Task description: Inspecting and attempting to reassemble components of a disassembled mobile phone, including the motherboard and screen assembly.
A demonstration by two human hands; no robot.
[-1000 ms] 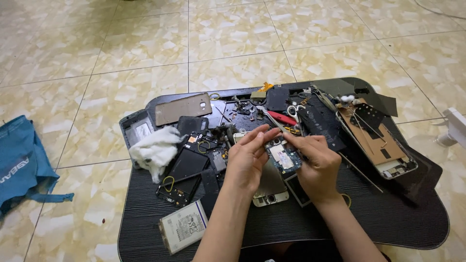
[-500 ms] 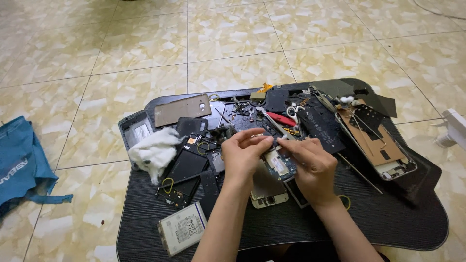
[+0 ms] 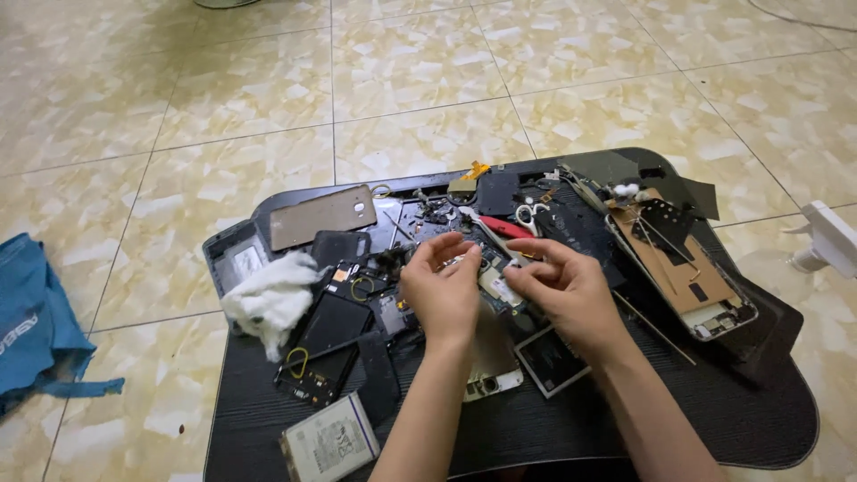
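Holding a small phone circuit board (image 3: 496,284) at the centre of the frame, the left hand (image 3: 444,290) and right hand (image 3: 564,287) both pinch it with their fingers closed on its edges, just above the dark surface (image 3: 714,411). Much looks already stripped: loose back covers, a brown back panel (image 3: 323,215), a battery (image 3: 328,439) and a white cloth (image 3: 270,299) lie around, though the board itself seems not yet fully taken apart.

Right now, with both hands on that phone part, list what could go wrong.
1. The left hand and right hand pinch a small circuit board; bending it could crack it.
2. Loose parts crowd the black tray; tiny pieces may get lost.
3. The red-handled scissors lie close by; a reaching finger might catch them.
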